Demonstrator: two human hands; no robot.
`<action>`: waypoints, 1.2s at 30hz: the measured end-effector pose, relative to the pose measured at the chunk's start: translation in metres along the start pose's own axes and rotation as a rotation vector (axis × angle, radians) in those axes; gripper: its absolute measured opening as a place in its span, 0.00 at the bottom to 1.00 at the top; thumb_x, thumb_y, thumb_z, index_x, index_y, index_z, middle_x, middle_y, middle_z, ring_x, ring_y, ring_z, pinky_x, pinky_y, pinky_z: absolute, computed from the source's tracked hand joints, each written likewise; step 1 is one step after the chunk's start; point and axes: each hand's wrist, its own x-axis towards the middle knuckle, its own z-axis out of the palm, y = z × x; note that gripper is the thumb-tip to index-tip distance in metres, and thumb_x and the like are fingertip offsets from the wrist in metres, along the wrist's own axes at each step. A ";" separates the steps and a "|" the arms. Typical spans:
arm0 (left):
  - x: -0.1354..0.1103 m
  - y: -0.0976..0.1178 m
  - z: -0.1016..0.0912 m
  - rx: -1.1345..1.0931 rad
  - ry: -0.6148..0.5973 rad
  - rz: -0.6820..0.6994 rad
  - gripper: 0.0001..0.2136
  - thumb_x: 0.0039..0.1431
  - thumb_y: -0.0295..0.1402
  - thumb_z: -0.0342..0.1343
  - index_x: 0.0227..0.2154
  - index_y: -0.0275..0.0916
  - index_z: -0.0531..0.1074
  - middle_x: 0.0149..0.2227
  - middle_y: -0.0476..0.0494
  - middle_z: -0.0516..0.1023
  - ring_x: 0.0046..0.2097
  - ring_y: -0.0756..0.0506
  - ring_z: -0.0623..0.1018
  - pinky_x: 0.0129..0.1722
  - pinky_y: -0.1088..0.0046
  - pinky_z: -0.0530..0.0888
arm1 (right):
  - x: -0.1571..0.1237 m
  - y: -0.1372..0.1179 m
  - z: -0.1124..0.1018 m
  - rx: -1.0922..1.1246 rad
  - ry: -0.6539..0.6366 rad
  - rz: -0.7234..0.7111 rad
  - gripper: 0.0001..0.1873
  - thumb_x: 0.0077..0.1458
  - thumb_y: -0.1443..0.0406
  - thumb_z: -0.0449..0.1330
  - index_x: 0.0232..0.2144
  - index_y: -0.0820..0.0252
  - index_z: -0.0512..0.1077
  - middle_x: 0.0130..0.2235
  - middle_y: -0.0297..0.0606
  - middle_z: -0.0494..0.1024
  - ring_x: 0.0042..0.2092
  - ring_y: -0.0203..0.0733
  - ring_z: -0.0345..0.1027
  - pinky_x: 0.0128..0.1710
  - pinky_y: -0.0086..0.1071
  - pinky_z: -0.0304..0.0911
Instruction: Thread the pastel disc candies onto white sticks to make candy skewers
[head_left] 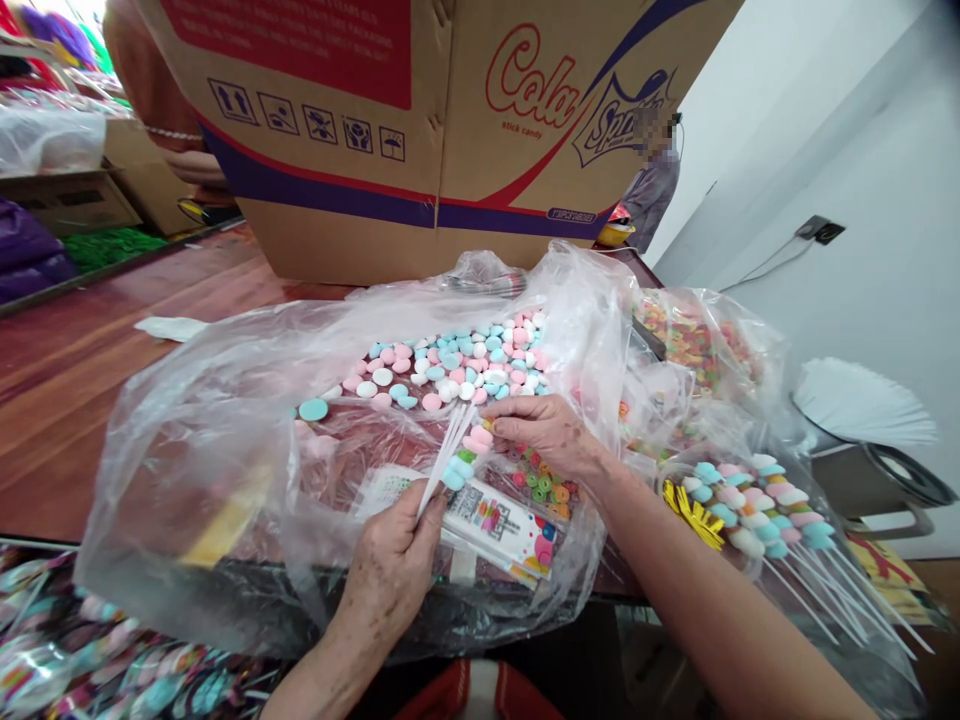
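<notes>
My left hand [397, 560] is closed around a bundle of thin white sticks [450, 450]. Beside the bundle is a candy skewer [465, 460] with pink and blue marshmallow pieces and a green gummy between them; its lower end is hidden in that hand. At the skewer's top, my right hand [551, 430] pinches a small yellow-orange gummy ring [487, 424], partly covered by the fingers. Beyond both hands lie many loose pink, white and blue marshmallows [457, 360]. Loose gummy rings [544, 482] lie below my right wrist.
Clear plastic bags [202, 420] spread over the wooden table [67, 430]. Printed packets [495, 525] lie in front of me. Finished skewers [765, 510] with gold ties [690, 515] rest at right. A large carton [442, 140] stands behind; two people are partly visible beyond it.
</notes>
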 end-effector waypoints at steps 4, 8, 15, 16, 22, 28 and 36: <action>0.001 0.000 0.002 -0.013 -0.016 -0.037 0.15 0.63 0.41 0.50 0.40 0.39 0.78 0.25 0.51 0.76 0.28 0.47 0.73 0.30 0.74 0.68 | -0.004 -0.004 -0.001 -0.296 -0.013 -0.238 0.13 0.55 0.62 0.64 0.42 0.55 0.83 0.39 0.35 0.83 0.39 0.38 0.75 0.42 0.32 0.68; 0.002 0.001 0.001 -0.028 -0.010 -0.067 0.14 0.63 0.43 0.50 0.32 0.39 0.75 0.23 0.51 0.73 0.27 0.47 0.71 0.28 0.74 0.67 | -0.012 -0.008 0.007 -0.509 -0.043 -0.434 0.15 0.62 0.66 0.57 0.45 0.55 0.82 0.43 0.36 0.84 0.44 0.39 0.77 0.48 0.33 0.70; 0.002 -0.003 0.000 -0.019 -0.009 -0.036 0.14 0.63 0.43 0.49 0.31 0.40 0.74 0.21 0.54 0.67 0.24 0.48 0.67 0.26 0.75 0.65 | -0.033 0.001 0.035 -0.689 0.060 -0.554 0.23 0.69 0.62 0.51 0.62 0.63 0.68 0.59 0.48 0.76 0.61 0.45 0.70 0.62 0.40 0.65; 0.002 -0.004 0.001 -0.020 -0.005 -0.030 0.14 0.63 0.43 0.50 0.32 0.40 0.74 0.21 0.54 0.67 0.24 0.48 0.68 0.26 0.75 0.66 | -0.033 0.004 0.037 -0.712 0.064 -0.569 0.23 0.69 0.62 0.50 0.62 0.64 0.68 0.59 0.49 0.75 0.61 0.45 0.69 0.63 0.41 0.65; 0.002 -0.009 0.004 -0.021 0.014 -0.043 0.14 0.63 0.44 0.50 0.30 0.40 0.72 0.21 0.53 0.68 0.25 0.47 0.68 0.26 0.74 0.65 | -0.024 0.019 0.048 -0.792 0.058 -0.735 0.22 0.69 0.66 0.47 0.59 0.63 0.71 0.54 0.47 0.80 0.55 0.45 0.74 0.59 0.39 0.70; 0.001 -0.009 0.003 -0.091 0.050 -0.118 0.13 0.63 0.45 0.49 0.31 0.41 0.70 0.21 0.55 0.64 0.24 0.48 0.65 0.25 0.73 0.63 | -0.024 0.003 0.045 -0.704 -0.041 -0.579 0.22 0.69 0.61 0.49 0.60 0.57 0.71 0.57 0.42 0.78 0.57 0.44 0.73 0.59 0.40 0.68; -0.003 0.007 0.004 -0.129 0.114 -0.153 0.12 0.63 0.44 0.50 0.33 0.41 0.72 0.20 0.56 0.61 0.24 0.48 0.63 0.27 0.72 0.60 | 0.016 -0.030 -0.017 -1.299 0.314 0.019 0.18 0.69 0.62 0.48 0.46 0.58 0.77 0.42 0.46 0.83 0.43 0.48 0.77 0.42 0.36 0.66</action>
